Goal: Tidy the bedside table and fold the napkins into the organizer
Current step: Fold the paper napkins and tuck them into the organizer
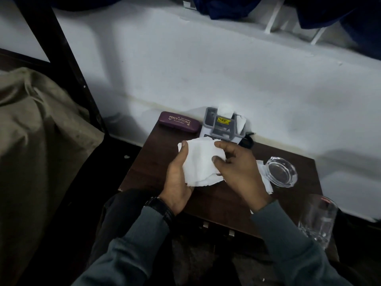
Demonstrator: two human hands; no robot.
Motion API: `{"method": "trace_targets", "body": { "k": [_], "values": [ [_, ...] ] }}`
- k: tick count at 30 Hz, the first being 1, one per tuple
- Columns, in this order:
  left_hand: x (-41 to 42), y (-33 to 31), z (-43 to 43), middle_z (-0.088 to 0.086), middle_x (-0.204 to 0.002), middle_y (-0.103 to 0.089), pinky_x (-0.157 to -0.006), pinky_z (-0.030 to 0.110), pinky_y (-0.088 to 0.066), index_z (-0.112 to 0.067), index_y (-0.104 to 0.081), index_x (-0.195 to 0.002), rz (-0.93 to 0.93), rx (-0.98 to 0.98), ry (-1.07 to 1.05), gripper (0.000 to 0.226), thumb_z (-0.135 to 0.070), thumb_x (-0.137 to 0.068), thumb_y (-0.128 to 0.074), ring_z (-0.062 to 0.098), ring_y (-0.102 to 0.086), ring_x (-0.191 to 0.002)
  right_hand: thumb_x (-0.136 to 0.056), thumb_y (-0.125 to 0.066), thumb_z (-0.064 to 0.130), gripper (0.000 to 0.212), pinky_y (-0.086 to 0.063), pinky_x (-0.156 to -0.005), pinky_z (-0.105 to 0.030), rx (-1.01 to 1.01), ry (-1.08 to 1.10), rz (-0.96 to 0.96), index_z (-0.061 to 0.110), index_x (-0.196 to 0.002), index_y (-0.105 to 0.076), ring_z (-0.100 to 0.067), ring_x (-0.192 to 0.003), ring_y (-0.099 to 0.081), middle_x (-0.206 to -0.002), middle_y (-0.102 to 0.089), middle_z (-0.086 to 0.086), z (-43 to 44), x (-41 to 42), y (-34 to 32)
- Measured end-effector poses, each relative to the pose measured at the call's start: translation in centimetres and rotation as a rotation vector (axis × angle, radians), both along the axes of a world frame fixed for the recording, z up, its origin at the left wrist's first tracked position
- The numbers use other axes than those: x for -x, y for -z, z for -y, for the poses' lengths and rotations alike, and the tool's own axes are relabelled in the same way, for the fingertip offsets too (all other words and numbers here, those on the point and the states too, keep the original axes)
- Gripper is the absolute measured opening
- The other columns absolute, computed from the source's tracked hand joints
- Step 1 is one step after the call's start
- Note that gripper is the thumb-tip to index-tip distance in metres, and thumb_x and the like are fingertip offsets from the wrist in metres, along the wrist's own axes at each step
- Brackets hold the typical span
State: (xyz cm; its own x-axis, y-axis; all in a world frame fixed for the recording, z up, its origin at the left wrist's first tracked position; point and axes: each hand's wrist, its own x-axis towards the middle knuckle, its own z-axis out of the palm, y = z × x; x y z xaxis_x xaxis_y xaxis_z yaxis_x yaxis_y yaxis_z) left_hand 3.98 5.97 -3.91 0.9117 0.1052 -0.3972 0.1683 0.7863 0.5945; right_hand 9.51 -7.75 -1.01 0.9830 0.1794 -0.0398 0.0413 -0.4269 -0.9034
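Pale, scuffed wall (pixel 206 69) fills the background of the head view, and a dark wooden worktop (pixel 148 162) stands against its foot. Both arms reach in from below in grey sleeves (pixel 132 254), with a dark wristwatch (pixel 159 207) on the left wrist. The left hand (pixel 179 178) grips a white napkin (pixel 201 159) along its left side, thumb on top near the upper corner and fingers curled beneath. The right hand (pixel 237 168) pinches the napkin's right edge between thumb and forefinger, its other fingers loosely bent. The napkin is crumpled and partly opened, held just above the middle of the worktop, in front of the organizer (pixel 222 126). That organizer is grey, carries a yellow label and sits at the back edge by the wall; white folded napkins (pixel 225 110) stick up from its rear and right compartments. Just left of it lies a purple spectacle case (pixel 179 121) with gold lettering. To the right of the hands a clear glass ashtray (pixel 281 171) rests on the worktop, touching a second napkin (pixel 266 180) that lies partly hidden behind the right wrist. A clear drinking glass (pixel 317 219) stands upright at the near right corner. At the far left, a bed (pixel 31 131) under a rumpled olive-brown cover sits beside a dark frame post (pixel 68 58).
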Motion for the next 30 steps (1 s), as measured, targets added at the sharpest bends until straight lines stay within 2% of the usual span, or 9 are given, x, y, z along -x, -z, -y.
{"method": "trace_targets", "body": {
  "k": [4,8,11,14,16,21,23,26,30],
  "values": [
    [-0.1,0.7,0.4,0.011,-0.118,-0.076,-0.080,0.040,-0.063,-0.016,-0.072,-0.122,-0.001,-0.127,-0.066,0.031,-0.028,-0.094,-0.071,0.031,-0.073,-0.109,-0.088,-0.074,0.010,0.039,-0.061,-0.087,-0.048,0.014,0.011,0.044,0.030,-0.122,-0.071,-0.019,-0.097,-0.072,-0.122,-0.070,0.004,0.2,0.1,0.0],
    [-0.4,1.2,0.5,0.008,-0.113,-0.078,-0.082,0.040,-0.064,-0.013,-0.072,-0.118,-0.023,-0.164,-0.120,0.023,-0.008,-0.097,-0.066,0.029,-0.074,-0.106,-0.087,-0.077,0.035,0.049,-0.057,-0.088,-0.030,0.141,0.070,0.148,0.032,-0.134,-0.062,-0.006,-0.098,-0.067,-0.126,-0.059,0.010,0.5,0.2,0.2],
    [-0.5,1.3,0.4,0.012,-0.115,-0.077,-0.082,0.044,-0.064,-0.012,-0.071,-0.121,-0.023,-0.142,-0.118,0.025,-0.010,-0.097,-0.065,0.031,-0.074,-0.105,-0.085,-0.080,0.042,0.046,-0.056,-0.094,-0.034,-0.061,0.011,-0.203,0.032,-0.128,-0.066,-0.010,-0.110,-0.070,-0.124,-0.071,0.011,0.8,-0.1,0.4],
    [-0.5,1.5,0.5,0.011,-0.113,-0.078,-0.077,0.041,-0.064,-0.012,-0.071,-0.119,-0.014,-0.177,-0.123,0.024,-0.008,-0.097,-0.064,0.030,-0.075,-0.102,-0.087,-0.080,0.023,0.024,-0.062,-0.073,-0.029,-0.198,-0.048,-0.337,0.023,-0.110,-0.076,-0.013,-0.096,-0.077,-0.105,-0.080,0.005,1.2,0.1,0.8],
    [-0.5,1.8,0.6,0.008,-0.111,-0.079,-0.077,0.038,-0.062,-0.014,-0.073,-0.117,-0.026,-0.228,-0.130,0.021,-0.010,-0.097,-0.065,0.027,-0.075,-0.102,-0.087,-0.081,0.018,0.018,-0.059,-0.067,-0.026,-0.141,0.011,-0.244,0.021,-0.104,-0.078,-0.011,-0.088,-0.077,-0.094,-0.081,0.008,1.2,0.3,1.0],
    [-0.4,2.3,0.9,0.007,-0.110,-0.079,-0.091,0.042,-0.060,-0.011,-0.075,-0.114,-0.020,-0.341,-0.131,0.019,-0.010,-0.096,-0.068,0.028,-0.074,-0.106,-0.087,-0.077,0.016,0.012,-0.055,-0.082,-0.034,0.076,0.137,0.014,0.026,-0.082,-0.073,-0.012,-0.080,-0.070,-0.079,-0.075,0.009,0.9,-0.1,0.7],
    [-0.4,2.3,0.8,0.008,-0.109,-0.079,-0.092,0.043,-0.060,-0.007,-0.074,-0.116,-0.041,-0.372,-0.148,0.023,-0.006,-0.093,-0.071,0.029,-0.074,-0.105,-0.087,-0.077,0.015,0.012,-0.052,-0.086,-0.032,0.140,0.156,0.086,0.026,-0.092,-0.074,-0.010,-0.080,-0.066,-0.089,-0.075,0.010,0.8,0.0,0.4],
    [-0.5,2.3,0.9,0.009,-0.103,-0.080,-0.087,0.037,-0.062,-0.006,-0.073,-0.114,-0.049,-0.388,-0.164,0.025,-0.002,-0.089,-0.075,0.026,-0.076,-0.100,-0.089,-0.075,0.016,0.026,-0.042,-0.091,-0.025,0.250,0.171,0.147,0.014,-0.115,-0.075,-0.018,-0.095,-0.067,-0.111,-0.076,-0.003,0.9,0.6,0.1],
    [-0.5,2.5,1.0,0.001,-0.098,-0.081,-0.076,0.026,-0.061,-0.014,-0.074,-0.109,0.013,-0.409,-0.170,0.027,0.000,-0.087,-0.077,0.012,-0.077,-0.090,-0.089,-0.071,0.014,0.027,-0.040,-0.092,-0.026,0.338,0.158,0.248,0.013,-0.117,-0.074,-0.027,-0.105,-0.067,-0.115,-0.074,-0.008,0.5,1.2,0.2]
  ]
}}
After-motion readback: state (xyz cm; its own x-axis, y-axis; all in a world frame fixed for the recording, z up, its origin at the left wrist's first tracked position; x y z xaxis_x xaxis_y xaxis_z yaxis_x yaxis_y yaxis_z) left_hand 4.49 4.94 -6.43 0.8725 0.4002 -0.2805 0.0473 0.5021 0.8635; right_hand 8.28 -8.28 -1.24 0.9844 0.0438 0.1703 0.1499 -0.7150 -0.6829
